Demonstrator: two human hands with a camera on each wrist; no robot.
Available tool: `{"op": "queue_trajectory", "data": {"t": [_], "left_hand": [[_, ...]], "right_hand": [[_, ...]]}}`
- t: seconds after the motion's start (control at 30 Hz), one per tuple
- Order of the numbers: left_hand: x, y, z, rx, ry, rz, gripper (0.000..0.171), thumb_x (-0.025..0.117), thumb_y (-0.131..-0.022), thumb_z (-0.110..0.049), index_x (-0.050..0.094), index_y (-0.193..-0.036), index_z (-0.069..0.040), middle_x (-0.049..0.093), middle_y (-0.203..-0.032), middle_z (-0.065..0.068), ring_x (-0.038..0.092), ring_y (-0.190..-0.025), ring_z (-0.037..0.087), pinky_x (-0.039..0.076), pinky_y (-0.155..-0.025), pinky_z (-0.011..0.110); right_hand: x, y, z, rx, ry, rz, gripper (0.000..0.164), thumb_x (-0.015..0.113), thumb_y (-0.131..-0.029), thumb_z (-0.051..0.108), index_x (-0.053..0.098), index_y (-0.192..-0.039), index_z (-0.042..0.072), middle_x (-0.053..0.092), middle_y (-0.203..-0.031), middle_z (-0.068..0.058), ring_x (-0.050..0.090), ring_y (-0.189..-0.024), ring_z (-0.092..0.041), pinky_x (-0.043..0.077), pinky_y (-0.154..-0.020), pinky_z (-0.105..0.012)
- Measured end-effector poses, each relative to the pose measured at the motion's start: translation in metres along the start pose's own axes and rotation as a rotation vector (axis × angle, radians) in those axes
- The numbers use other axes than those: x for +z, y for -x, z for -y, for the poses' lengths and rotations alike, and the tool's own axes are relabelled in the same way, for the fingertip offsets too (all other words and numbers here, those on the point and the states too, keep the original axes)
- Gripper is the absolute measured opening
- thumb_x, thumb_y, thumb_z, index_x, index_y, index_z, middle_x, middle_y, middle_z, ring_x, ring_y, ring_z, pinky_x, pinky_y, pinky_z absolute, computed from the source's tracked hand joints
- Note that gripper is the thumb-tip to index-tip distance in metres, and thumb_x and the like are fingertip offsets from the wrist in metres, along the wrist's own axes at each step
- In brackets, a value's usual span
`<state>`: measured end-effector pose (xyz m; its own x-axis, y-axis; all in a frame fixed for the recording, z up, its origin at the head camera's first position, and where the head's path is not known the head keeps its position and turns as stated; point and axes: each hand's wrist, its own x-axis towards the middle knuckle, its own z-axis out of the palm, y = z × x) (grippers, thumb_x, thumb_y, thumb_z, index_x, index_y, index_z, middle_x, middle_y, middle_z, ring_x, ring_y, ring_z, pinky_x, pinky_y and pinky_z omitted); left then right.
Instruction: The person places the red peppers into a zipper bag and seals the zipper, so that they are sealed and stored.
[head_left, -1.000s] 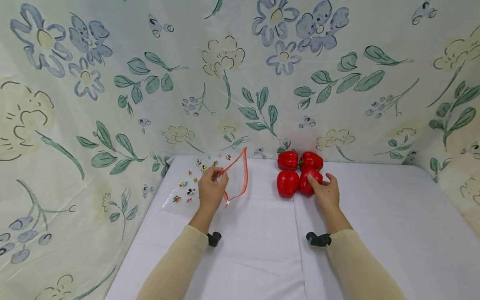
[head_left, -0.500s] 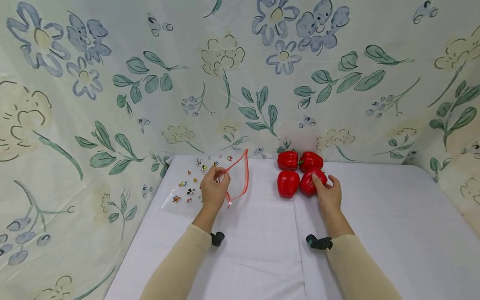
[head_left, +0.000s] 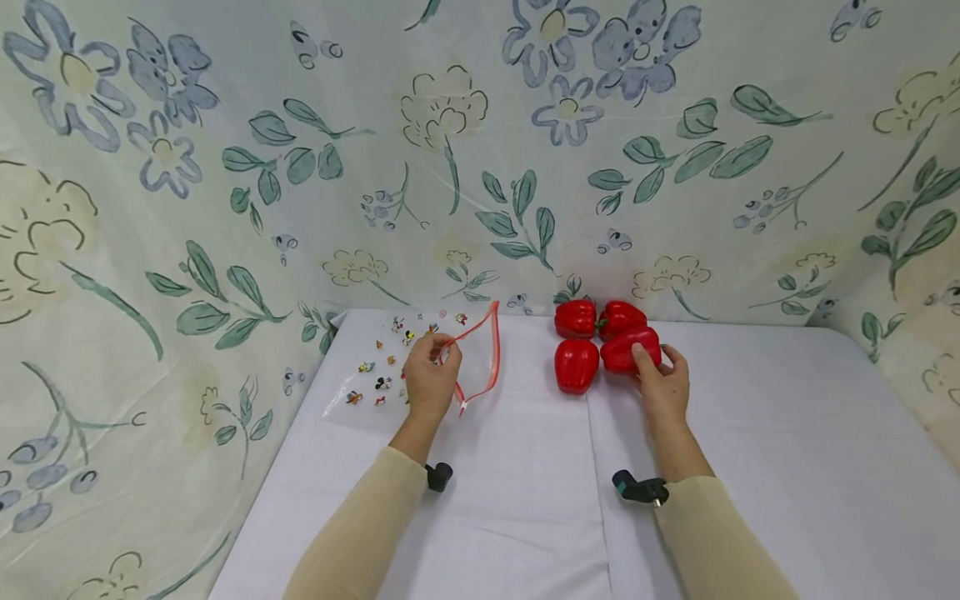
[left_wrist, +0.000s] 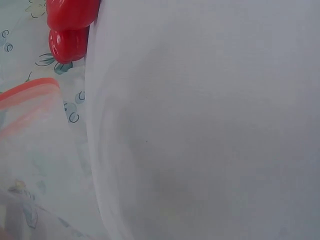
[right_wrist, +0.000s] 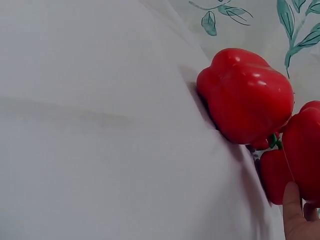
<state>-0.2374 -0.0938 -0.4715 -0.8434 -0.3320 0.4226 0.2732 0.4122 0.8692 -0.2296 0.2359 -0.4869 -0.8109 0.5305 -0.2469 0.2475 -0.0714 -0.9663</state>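
Observation:
My left hand (head_left: 429, 379) pinches one side of the mouth of a clear zip bag (head_left: 480, 390) with a red-orange zip strip, printed with small colourful cartoon figures. The mouth gapes toward the right. In the left wrist view the bag (left_wrist: 35, 92) shows at the left edge, while the hand is mostly out of sight. My right hand (head_left: 666, 387) grips a glossy red bell pepper (head_left: 626, 352), thumb on its near side. That pepper (right_wrist: 306, 155) lies tilted on its side beside a second bell pepper (head_left: 576, 367), with two more bell peppers (head_left: 621, 318) behind.
A white cloth covers the table (head_left: 525, 483), with a crease running front to back. Floral fabric (head_left: 480, 167) hangs behind and at both sides of the table. Black wrist cameras (head_left: 637, 487) sit on both forearms.
The right hand has shifted slightly right, turning its pepper from upright to lying sideways. The left hand and the bag's mouth have drifted a little right.

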Motion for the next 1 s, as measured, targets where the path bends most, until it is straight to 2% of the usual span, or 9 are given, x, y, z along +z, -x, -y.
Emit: {"op": "queue_trajectory", "data": {"t": [0.13, 0.27, 0.53, 0.63, 0.83, 1.0], "left_hand": [[0.000, 0.000, -0.001, -0.007, -0.016, -0.008, 0.006, 0.068, -0.086, -0.008, 0.071, -0.092, -0.010, 0.069, -0.093, 0.007, 0.063, -0.090, 0.021, 0.054, -0.084, 0.033], [0.001, 0.001, -0.003, -0.013, -0.021, -0.010, 0.006, 0.069, -0.087, -0.009, 0.071, -0.092, -0.010, 0.069, -0.094, 0.006, 0.062, -0.089, 0.021, 0.052, -0.081, 0.032], [0.001, 0.002, -0.005, -0.038, -0.002, 0.007, 0.005, 0.067, -0.089, -0.011, 0.070, -0.093, -0.011, 0.068, -0.096, 0.006, 0.061, -0.092, 0.022, 0.051, -0.083, 0.033], [0.001, 0.003, -0.005, -0.040, 0.003, 0.010, 0.005, 0.067, -0.089, -0.011, 0.070, -0.093, -0.011, 0.068, -0.096, 0.006, 0.061, -0.092, 0.022, 0.051, -0.083, 0.034], [0.002, 0.003, -0.006, -0.041, -0.001, 0.010, 0.005, 0.067, -0.090, -0.012, 0.070, -0.094, -0.011, 0.068, -0.098, 0.006, 0.061, -0.093, 0.022, 0.052, -0.084, 0.035], [0.002, 0.003, -0.008, -0.045, -0.001, 0.014, 0.005, 0.067, -0.091, -0.013, 0.070, -0.095, -0.012, 0.069, -0.099, 0.006, 0.062, -0.095, 0.023, 0.054, -0.087, 0.036]], "right_hand": [[0.001, 0.003, 0.004, -0.034, -0.064, 0.019, 0.086, 0.069, -0.093, 0.049, 0.024, -0.160, 0.020, 0.042, -0.136, -0.008, 0.055, -0.131, -0.029, 0.049, -0.108, -0.041], [0.002, 0.007, 0.008, -0.046, -0.080, 0.027, 0.084, 0.070, -0.093, 0.047, 0.026, -0.159, 0.020, 0.044, -0.123, 0.000, 0.058, -0.128, -0.029, 0.050, -0.105, -0.040], [0.005, 0.014, 0.015, -0.044, -0.120, 0.042, 0.080, 0.073, -0.092, 0.044, 0.032, -0.156, 0.020, 0.046, -0.115, 0.004, 0.061, -0.110, -0.015, 0.053, -0.097, -0.032], [0.007, 0.016, 0.016, -0.042, -0.133, 0.046, 0.080, 0.072, -0.092, 0.043, 0.033, -0.156, 0.018, 0.047, -0.121, 0.001, 0.060, -0.113, -0.015, 0.053, -0.098, -0.032], [0.010, 0.021, 0.020, -0.030, -0.124, 0.066, 0.081, 0.070, -0.093, 0.046, 0.031, -0.158, 0.016, 0.042, -0.153, -0.011, 0.053, -0.134, -0.025, 0.049, -0.107, -0.039], [0.014, 0.026, 0.025, -0.031, -0.115, 0.083, 0.080, 0.069, -0.094, 0.045, 0.032, -0.158, 0.014, 0.041, -0.155, -0.012, 0.051, -0.136, -0.026, 0.048, -0.109, -0.040]]}}
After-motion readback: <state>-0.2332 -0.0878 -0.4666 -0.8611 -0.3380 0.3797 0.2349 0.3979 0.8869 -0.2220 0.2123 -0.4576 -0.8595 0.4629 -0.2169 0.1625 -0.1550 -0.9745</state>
